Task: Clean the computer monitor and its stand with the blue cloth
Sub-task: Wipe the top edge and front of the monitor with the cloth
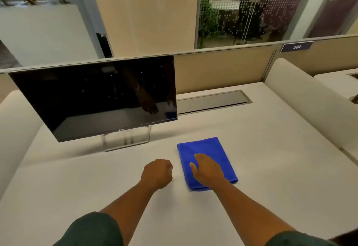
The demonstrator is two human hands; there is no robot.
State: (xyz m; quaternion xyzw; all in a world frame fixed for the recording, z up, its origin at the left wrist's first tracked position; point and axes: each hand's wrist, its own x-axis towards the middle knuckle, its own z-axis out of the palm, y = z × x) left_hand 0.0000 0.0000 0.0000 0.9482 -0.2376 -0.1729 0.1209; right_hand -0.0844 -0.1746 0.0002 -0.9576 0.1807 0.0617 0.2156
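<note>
Task barely begun: right hand rests flat, fingers apart, on folded blue cloth lying on desk w/ left hand fisted & empty beside it, monitor & stand look unwiped

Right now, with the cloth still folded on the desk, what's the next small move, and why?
Probably close the right hand on the blue cloth and lift it. That hand lies flat on the folded cloth, not gripping it, while the left hand rests as a fist on the desk. The monitor and its stand sit untouched to the left, so wiping cannot start until the cloth is in hand.
</note>
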